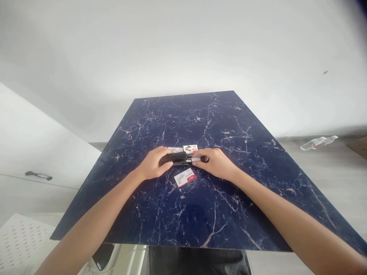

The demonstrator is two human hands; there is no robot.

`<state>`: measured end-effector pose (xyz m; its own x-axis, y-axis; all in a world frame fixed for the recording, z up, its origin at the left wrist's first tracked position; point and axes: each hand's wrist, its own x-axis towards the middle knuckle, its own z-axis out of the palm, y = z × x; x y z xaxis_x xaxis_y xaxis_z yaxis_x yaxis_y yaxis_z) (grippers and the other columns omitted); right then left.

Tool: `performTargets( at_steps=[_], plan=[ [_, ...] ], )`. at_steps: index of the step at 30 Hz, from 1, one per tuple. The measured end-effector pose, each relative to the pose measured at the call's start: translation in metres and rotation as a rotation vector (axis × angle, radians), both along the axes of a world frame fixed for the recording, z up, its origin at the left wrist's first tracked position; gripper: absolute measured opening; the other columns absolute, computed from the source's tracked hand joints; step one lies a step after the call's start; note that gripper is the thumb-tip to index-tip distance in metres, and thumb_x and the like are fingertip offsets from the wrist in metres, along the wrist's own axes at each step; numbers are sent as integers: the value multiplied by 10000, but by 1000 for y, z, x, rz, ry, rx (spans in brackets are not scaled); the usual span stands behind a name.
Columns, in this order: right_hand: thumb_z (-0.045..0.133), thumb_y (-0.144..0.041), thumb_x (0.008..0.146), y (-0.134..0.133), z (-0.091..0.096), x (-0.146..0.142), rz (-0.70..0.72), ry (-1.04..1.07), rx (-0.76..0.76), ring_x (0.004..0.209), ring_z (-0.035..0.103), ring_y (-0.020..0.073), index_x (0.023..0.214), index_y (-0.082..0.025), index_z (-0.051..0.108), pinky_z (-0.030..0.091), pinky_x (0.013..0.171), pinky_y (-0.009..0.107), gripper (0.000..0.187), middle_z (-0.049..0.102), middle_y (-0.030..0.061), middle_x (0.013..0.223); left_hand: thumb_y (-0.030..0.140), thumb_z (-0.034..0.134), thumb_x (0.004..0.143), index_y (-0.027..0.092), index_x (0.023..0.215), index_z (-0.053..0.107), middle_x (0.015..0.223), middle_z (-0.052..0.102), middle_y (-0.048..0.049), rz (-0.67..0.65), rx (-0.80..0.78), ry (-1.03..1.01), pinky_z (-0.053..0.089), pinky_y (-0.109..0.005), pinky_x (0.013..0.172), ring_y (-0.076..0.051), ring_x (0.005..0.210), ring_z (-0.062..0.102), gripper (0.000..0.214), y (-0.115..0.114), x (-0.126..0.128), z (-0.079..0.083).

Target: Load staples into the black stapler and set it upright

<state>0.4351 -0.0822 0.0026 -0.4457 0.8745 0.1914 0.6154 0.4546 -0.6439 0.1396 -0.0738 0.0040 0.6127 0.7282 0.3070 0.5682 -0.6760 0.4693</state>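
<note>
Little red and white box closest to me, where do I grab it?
Probably pinch the little box across its two long edges, coming down from above. It lies flat and slanted on the table, with free space all round, nearer than the stapler that the left hand and right hand hold.

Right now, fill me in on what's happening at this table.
A person has both bare hands on a black stapler on a dark marbled table. The left hand grips its body; the right hand pinches the metal part at its end. One red-and-white box lies in front of the hands; more small boxes sit just behind the stapler.
</note>
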Motion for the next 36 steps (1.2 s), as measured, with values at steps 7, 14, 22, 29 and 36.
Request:
performTargets(
  at_steps=[7, 14, 22, 29, 36],
  plan=[
    [667, -299, 907, -2, 2, 0, 9, -47, 30, 750, 669, 177, 997, -320, 777, 478, 704, 307, 143, 779, -29, 942, 388, 569, 954, 214, 1116, 595, 947, 644, -51, -4, -6, 1, 468, -353, 752, -216, 830, 593, 240, 0, 0, 1],
    [679, -294, 898, -3, -1, -2, -28, -21, 32, 775, 680, 182, 980, -309, 781, 505, 737, 321, 132, 784, -18, 997, 381, 568, 954, 214, 1139, 595, 1003, 655, -67, -2, -9, 1, 477, -365, 782, -226, 871, 607, 251, 0, -1, -1],
    [679, -296, 928, -6, 0, -3, -4, -28, 120, 893, 697, 211, 1028, -261, 765, 524, 811, 346, 136, 770, 33, 1068, 369, 564, 951, 209, 1129, 596, 1003, 661, -63, 1, -28, 9, 478, -346, 762, -216, 862, 604, 241, 0, 0, 0],
    [667, -297, 945, -4, 1, -2, 34, -81, 132, 871, 683, 205, 959, -253, 751, 495, 766, 324, 95, 769, 20, 1007, 374, 565, 953, 209, 1135, 597, 976, 648, -54, 2, -25, 13, 472, -350, 767, -213, 851, 595, 248, 0, 0, 1],
    [656, -322, 950, -4, 0, -2, -7, -64, 72, 790, 669, 177, 947, -276, 752, 459, 705, 291, 107, 766, -5, 966, 361, 568, 948, 214, 1127, 596, 988, 654, -52, 5, -29, 18, 469, -343, 770, -213, 864, 601, 233, -1, 0, 0]
  ],
)
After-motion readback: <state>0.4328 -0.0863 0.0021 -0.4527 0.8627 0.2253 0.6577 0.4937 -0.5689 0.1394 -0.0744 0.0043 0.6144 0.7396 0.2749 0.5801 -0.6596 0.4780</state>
